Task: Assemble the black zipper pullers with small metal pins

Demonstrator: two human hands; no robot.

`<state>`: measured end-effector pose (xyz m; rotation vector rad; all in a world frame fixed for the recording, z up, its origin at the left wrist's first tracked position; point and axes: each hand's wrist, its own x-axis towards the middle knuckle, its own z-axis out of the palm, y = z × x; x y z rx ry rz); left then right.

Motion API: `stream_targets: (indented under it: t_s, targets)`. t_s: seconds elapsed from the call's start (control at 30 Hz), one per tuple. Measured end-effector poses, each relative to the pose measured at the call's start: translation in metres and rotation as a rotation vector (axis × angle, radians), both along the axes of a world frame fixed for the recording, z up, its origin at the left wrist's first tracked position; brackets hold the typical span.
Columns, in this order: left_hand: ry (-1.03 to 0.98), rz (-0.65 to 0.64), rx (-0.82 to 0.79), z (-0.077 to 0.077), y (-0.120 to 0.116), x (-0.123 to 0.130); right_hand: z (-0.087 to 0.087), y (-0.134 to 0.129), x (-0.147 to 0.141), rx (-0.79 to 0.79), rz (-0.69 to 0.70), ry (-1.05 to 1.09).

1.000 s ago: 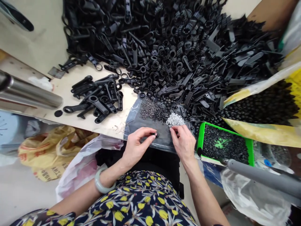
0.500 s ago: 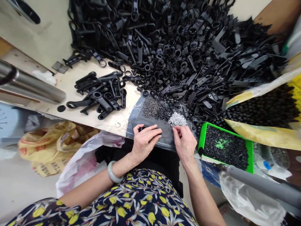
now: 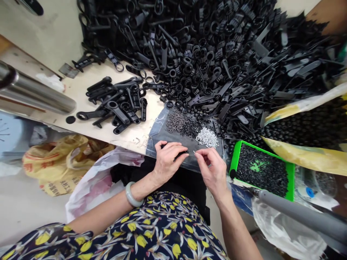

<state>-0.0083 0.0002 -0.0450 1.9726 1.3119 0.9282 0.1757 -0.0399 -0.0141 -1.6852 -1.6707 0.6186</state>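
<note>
My left hand is closed around a small black plastic part, most of it hidden by the fingers. Between thumb and fingertips my right hand pinches a small silver pin, its tip pointing toward the left hand. The hands are a short gap apart over the front edge of a dark mat. Just behind the right hand lies a heap of silver pins. Left of it are small black pieces and a heap of brownish small pieces.
A huge pile of black plastic parts covers the back. Black handle-like parts lie at left near a metal cylinder. At right are a green tray of small black pieces, a yellow-white bag and a grey rod.
My right hand has drawn back from the heap of silver pins, and a pin now shows at its fingertips. My left hand has barely moved, still closed around the black part.
</note>
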Motion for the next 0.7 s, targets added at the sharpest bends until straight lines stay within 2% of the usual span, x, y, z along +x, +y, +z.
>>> stream_targets:
  t_s: [0.13,0.3,0.57,0.63,0.7]
  targets:
    - [-0.004,-0.017,-0.014,-0.001,0.000,0.000,0.005,0.005,-0.007,-0.071,0.052,0.058]
    - [-0.008,-0.021,-0.028,0.000,0.001,-0.001,0.004,0.011,-0.009,-0.129,0.077,-0.002]
    - [-0.002,-0.052,-0.042,0.002,0.002,-0.003,0.005,0.018,-0.017,-0.096,0.057,-0.101]
    - [-0.011,-0.049,-0.029,0.002,0.002,-0.003,0.008,0.016,-0.018,-0.088,0.038,-0.049]
    - [-0.023,-0.048,-0.006,0.001,0.001,-0.003,0.013,0.003,-0.016,-0.089,0.011,0.022]
